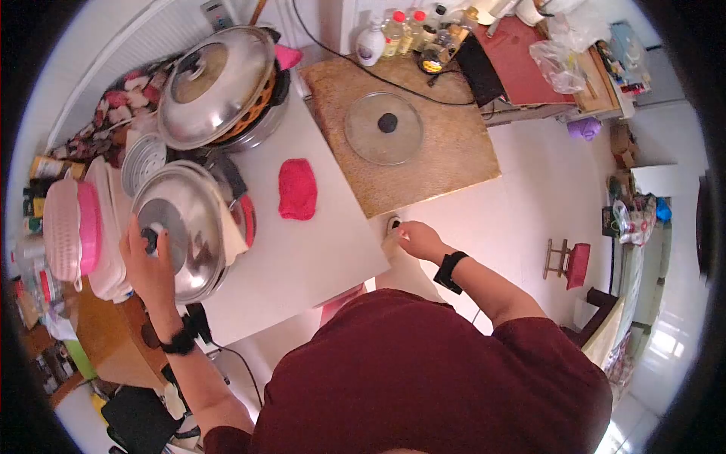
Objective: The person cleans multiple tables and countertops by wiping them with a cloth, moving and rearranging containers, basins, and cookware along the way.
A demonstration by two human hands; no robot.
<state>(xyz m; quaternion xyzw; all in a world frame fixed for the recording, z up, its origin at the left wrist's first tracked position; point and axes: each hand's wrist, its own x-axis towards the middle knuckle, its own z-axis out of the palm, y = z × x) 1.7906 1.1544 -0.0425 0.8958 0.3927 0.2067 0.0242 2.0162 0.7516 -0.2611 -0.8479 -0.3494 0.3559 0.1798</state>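
Observation:
My left hand [150, 262] is at the domed steel lid [198, 227], its fingers wrapped round the black knob [150, 239]. Under that lid sits a pot with a red part at its right side, and a light cloth [233, 231] hangs by the rim. My right hand [420, 240] is held in the air right of the white table [333, 250], fingers curled; whether anything small is in them is too small to tell. On the white table lies a red cloth [297, 189].
A second lidded pot [219, 87] stands at the table's back. Pink baskets [68, 227] are at the left. The brown wooden table [454, 163] holds a glass lid [384, 140], bottles [393, 38] and a black cable. A small stool [576, 265] stands on the floor at right.

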